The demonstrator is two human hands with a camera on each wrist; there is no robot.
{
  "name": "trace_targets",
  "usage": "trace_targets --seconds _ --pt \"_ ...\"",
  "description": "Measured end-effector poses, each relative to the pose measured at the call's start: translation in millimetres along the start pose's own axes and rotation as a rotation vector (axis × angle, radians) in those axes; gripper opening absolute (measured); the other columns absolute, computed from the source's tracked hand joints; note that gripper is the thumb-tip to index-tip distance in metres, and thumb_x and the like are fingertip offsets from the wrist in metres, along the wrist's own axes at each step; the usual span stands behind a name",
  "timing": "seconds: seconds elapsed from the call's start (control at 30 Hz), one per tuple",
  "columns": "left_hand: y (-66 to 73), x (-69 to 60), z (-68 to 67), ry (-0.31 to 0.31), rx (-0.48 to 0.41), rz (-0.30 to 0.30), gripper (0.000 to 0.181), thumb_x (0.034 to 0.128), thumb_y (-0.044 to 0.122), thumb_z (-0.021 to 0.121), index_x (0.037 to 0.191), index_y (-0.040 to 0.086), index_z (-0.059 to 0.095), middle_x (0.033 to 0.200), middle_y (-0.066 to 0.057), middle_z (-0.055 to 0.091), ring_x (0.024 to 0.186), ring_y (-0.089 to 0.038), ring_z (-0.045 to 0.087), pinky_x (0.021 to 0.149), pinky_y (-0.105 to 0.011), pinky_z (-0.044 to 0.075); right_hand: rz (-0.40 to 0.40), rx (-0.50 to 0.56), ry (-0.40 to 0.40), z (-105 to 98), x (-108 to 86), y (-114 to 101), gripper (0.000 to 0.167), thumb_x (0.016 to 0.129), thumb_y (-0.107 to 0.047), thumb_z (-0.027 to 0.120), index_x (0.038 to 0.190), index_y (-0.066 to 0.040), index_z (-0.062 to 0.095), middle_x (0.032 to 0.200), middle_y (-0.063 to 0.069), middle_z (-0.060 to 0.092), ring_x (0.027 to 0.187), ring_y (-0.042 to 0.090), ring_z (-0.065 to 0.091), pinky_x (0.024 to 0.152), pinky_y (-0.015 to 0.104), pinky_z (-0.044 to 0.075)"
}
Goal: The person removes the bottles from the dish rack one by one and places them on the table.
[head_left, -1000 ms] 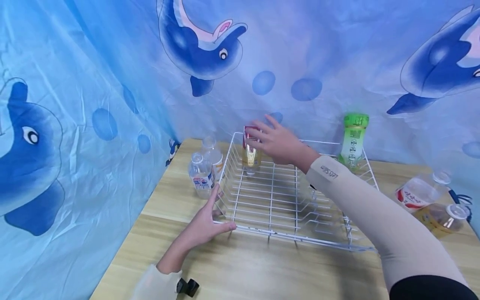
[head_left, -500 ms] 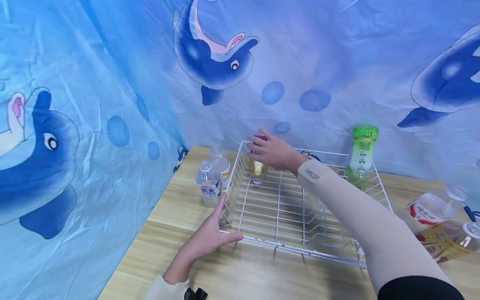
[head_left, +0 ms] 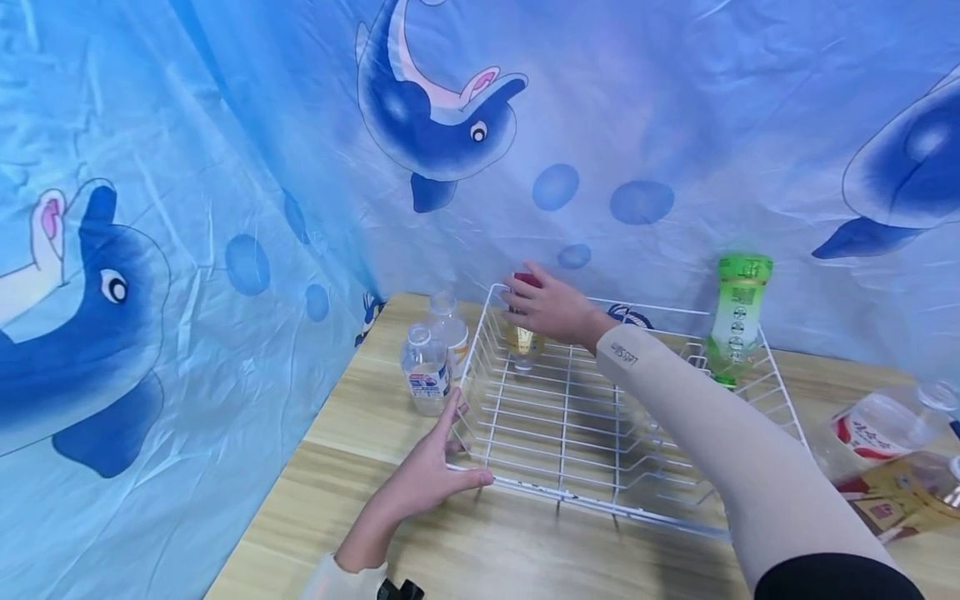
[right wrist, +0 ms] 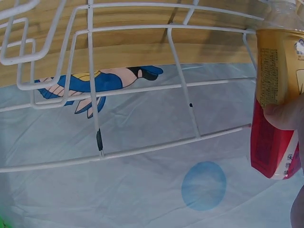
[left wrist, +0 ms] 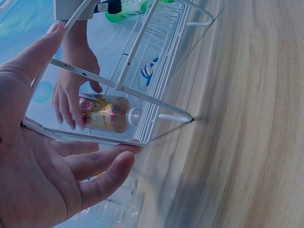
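Note:
My right hand holds an upside-down drink bottle with a red and gold label, in the back left corner of a white wire dish rack. In the right wrist view the thumb lies on the red part of this bottle. The neck points down at the rack's bottom wires. At the front left corner rests my left hand, its thumb on the front rail and its fingers along the left side. The left wrist view shows these fingers extended loosely against the wire.
Inside the rack's right side a green bottle stands upside down. Two clear bottles stand upright just left of the rack. To the right lie a clear bottle and a yellowish one. A blue dolphin curtain hangs behind the table.
My right hand has come lower and closer around the bottle's upturned base, where its fingers were spread wider. The head view has shifted slightly; my left hand stays at the rack's corner.

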State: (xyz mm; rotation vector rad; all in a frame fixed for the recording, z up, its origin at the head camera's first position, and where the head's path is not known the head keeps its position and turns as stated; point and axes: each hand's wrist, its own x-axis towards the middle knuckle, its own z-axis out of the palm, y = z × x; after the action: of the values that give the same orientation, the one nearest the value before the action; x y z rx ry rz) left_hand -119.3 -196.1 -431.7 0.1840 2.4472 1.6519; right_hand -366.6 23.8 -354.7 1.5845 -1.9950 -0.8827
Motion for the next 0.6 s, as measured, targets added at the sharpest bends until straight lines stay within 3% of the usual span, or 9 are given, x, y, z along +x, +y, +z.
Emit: trace_targets --seconds 0.2,0.4,0.6 --pt "2.8 -0.4 1.8 -0.016 -0.026 0.002 0.124 0.0802 0.032 0.087 0.162 0.032 -0.006 0.167 -0.011 0.016 0.129 -0.049 0.05 0.099 -0.054 0.05 0.005 0.011 -0.025 8 0.2 -4 0.074 0.082 -0.018 0.086 0.147 -0.028 0.051 0.153 0.008 0.046 0.148 0.035 0.027 0.118 0.066 0.013" --pt "3.1 -3.3 2.8 -0.015 -0.013 -0.003 0.125 0.0797 0.035 0.087 0.163 0.03 -0.006 0.167 -0.011 0.017 0.128 -0.049 0.051 0.099 -0.055 0.05 0.004 0.023 0.019 12 1.0 -8 0.068 0.081 -0.015 0.085 0.142 -0.026 0.056 0.147 0.01 0.051 0.145 0.036 0.033 0.117 0.066 0.018" --pt "2.1 -1.7 -0.7 -0.001 -0.005 -0.002 0.124 0.0799 0.034 0.087 0.161 0.037 -0.007 0.167 -0.011 0.017 0.128 -0.048 0.052 0.099 -0.055 0.05 0.012 0.015 0.021 11 6.1 -6 0.066 0.081 -0.015 0.086 0.14 -0.026 0.058 0.146 0.01 0.052 0.145 0.035 0.032 0.117 0.065 0.019"
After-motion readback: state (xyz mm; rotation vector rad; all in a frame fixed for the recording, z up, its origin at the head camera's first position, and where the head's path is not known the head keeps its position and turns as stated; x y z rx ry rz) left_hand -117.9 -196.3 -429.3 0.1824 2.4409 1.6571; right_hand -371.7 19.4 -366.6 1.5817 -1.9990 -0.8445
